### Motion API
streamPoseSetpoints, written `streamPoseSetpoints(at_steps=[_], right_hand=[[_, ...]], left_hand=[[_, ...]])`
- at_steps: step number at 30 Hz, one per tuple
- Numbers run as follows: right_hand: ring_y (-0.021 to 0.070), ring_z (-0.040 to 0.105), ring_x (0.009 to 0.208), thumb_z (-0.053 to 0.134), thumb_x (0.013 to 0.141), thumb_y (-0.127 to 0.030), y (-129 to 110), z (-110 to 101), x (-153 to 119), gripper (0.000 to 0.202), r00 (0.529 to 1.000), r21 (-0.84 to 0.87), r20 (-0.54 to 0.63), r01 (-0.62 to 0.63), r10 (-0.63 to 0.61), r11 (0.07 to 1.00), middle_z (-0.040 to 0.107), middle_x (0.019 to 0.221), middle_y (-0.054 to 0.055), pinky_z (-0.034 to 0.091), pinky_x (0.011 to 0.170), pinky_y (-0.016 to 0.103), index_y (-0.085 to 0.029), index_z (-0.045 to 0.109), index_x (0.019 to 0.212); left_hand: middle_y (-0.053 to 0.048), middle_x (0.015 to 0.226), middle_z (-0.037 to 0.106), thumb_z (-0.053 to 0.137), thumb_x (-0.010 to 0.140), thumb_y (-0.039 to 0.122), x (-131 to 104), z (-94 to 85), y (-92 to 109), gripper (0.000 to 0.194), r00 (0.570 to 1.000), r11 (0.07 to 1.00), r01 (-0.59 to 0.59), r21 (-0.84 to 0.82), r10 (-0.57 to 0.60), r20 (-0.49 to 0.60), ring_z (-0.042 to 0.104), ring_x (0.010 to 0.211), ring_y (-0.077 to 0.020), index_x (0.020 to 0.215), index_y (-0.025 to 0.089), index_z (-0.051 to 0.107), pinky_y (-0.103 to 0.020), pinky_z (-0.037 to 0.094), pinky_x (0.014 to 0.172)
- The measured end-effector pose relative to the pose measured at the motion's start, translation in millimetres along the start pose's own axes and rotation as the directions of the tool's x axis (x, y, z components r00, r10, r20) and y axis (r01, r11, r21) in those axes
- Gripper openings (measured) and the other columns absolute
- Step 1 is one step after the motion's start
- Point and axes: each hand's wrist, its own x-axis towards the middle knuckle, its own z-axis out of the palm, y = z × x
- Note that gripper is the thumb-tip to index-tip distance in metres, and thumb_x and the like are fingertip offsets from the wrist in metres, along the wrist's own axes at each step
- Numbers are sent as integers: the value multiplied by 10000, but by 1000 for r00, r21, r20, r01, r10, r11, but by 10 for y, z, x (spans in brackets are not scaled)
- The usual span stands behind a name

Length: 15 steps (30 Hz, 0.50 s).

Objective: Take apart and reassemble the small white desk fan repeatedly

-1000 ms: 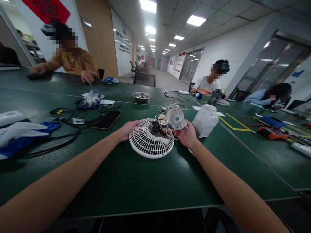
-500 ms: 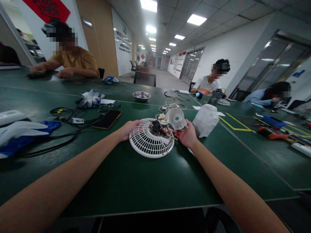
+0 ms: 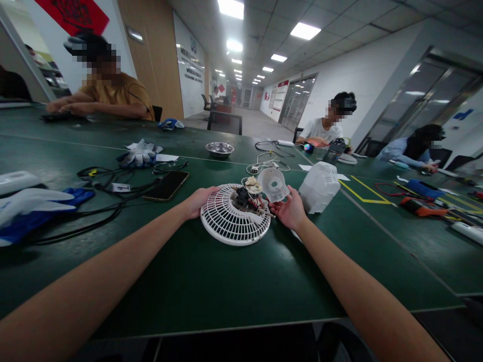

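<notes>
Bare forearms (image 3: 128, 259) stretched forward, left hand (image 3: 198, 202) turned inward, right hand (image 3: 292, 211) half-upturned, fingers (image 3: 279, 208) curled

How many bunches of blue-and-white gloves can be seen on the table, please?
3: a near bunch at the picture's left edge, a middle bunch beyond the black phone, and a far bunch near the co-worker in brown. More may be hidden underneath.

White round plastic grille (image 3: 234, 224), radially barred; white cup-shaped plastic cover (image 3: 268, 189), perforated; dark-green flat tabletop (image 3: 241, 286), marked with straight yellow lines (image 3: 376, 202).
</notes>
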Motion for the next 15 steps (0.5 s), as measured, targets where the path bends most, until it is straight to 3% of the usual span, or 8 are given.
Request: streamPoseSetpoints(at_steps=[15], right_hand=[[190,645,609,410,933,-549,-2,22,-25,306,1000,-23,11,8,-8,1000,666,772,22,519,554,294,-280,527,1021]], left_hand=[[-136,842,757,559,964,146,17,2,-14,162,1000,1000,2,-17,-2,-1,744,678,-196,952,76,705,-314,642,695]])
